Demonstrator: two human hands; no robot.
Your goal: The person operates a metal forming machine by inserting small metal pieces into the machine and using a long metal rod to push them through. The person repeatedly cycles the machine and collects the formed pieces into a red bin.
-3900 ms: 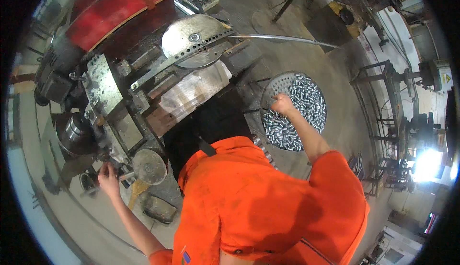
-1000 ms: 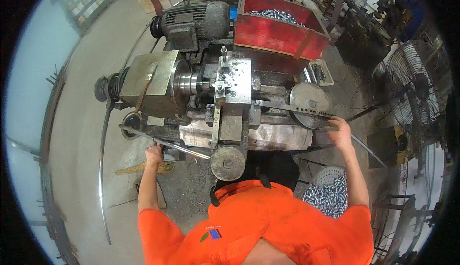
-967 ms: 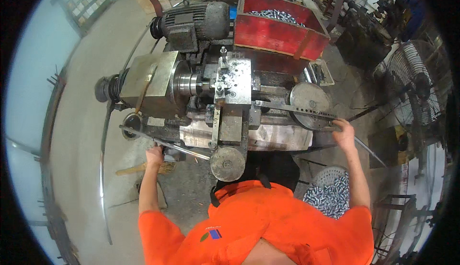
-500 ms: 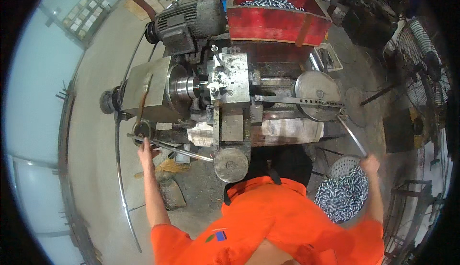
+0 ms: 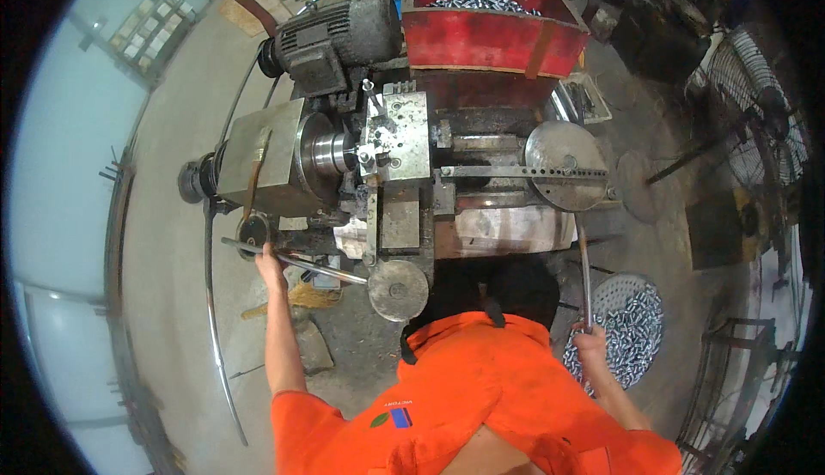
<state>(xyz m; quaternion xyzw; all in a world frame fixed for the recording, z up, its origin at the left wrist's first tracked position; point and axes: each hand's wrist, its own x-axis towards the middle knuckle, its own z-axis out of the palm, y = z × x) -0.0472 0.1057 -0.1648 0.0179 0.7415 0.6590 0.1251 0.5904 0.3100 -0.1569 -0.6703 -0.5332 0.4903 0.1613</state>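
Right hand [image 5: 589, 346] curled tight round near end of right lever [image 5: 586, 277], lever running away toward large disc [image 5: 559, 144]. Round tray [image 5: 617, 293] of small metal pieces [image 5: 634, 337] beside right hand. Left hand [image 5: 269, 266] on left rod [image 5: 331, 272], can't tell how tightly fingers close; rod reaches small disc [image 5: 398, 290]. Beyond: machine block [image 5: 406, 131], motor [image 5: 344, 35], red box [image 5: 481, 44] with more pieces.
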